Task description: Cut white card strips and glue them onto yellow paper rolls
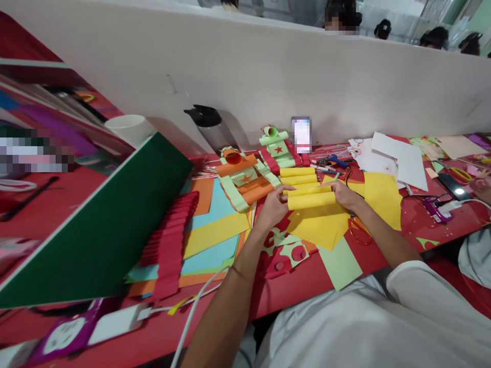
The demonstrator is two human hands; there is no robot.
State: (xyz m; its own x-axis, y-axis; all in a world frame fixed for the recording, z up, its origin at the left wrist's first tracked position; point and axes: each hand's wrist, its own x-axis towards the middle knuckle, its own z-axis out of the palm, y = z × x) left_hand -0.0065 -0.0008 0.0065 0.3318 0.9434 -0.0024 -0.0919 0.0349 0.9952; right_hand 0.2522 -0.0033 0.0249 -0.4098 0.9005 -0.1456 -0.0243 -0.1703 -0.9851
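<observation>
Between my two hands is a yellow paper roll (311, 200), rolled at the near edge with more rolled folds behind it. My left hand (276, 205) pinches its left end, and my right hand (344, 196) grips the right end. Under it lie yellow paper sheets (320, 225). Just beyond stands an orange and green paper figure (245, 179) with a star on its front. Behind that is a green and red paper figure (278, 148), also with a star. Red-handled scissors (359, 231) lie beside my right forearm, partly hidden.
A dark green board (103, 230) leans at the left, near pleated red paper (171, 245) and coloured sheets. A tilted flask (213, 128), a phone (301, 135) and a blue glue gun (337, 161) sit along the white partition (230, 66). A white cable (192, 317) crosses the near edge.
</observation>
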